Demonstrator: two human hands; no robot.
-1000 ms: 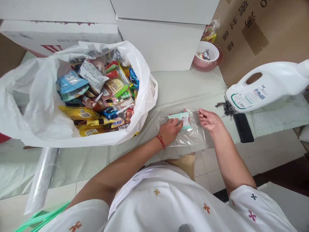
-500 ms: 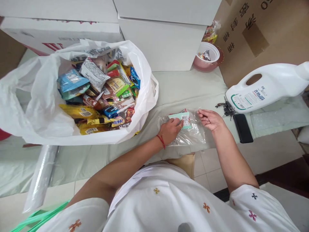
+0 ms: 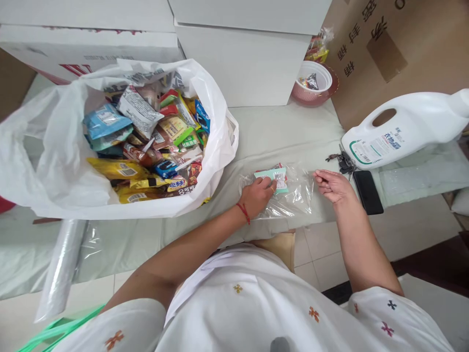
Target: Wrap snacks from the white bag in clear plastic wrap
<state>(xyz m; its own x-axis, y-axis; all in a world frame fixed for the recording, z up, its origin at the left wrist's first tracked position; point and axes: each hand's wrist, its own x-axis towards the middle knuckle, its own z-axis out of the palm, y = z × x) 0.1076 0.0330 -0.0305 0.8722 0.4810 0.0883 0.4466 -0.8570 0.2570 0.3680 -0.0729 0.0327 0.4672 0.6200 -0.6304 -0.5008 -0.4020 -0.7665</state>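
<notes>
A clear plastic bag (image 3: 293,200) lies flat on the cloth-covered table in front of me. Inside or beneath its film is a mint-green snack packet (image 3: 280,180) with a white barcode label, and a bit of red packaging shows behind it. My left hand (image 3: 258,195) rests over the packet and the bag's left part, fingers spread and pressing down. Just off the bag's right edge is my right hand (image 3: 331,187), thumb and fingertips pinched together. Whatever it pinches, if anything, is too small to make out.
A white carrier bag (image 3: 216,161) full of snack packets stands left. Right are a detergent bottle (image 3: 406,127), keys (image 3: 345,162) and a black phone (image 3: 368,192). White boxes (image 3: 242,63), a pink basin (image 3: 311,98) and a carton (image 3: 399,49) stand behind. A clear film roll (image 3: 64,266) overhangs the front edge.
My right hand has moved right, away from the bag's upper right edge, still pinched. My left hand stays on the packet.
</notes>
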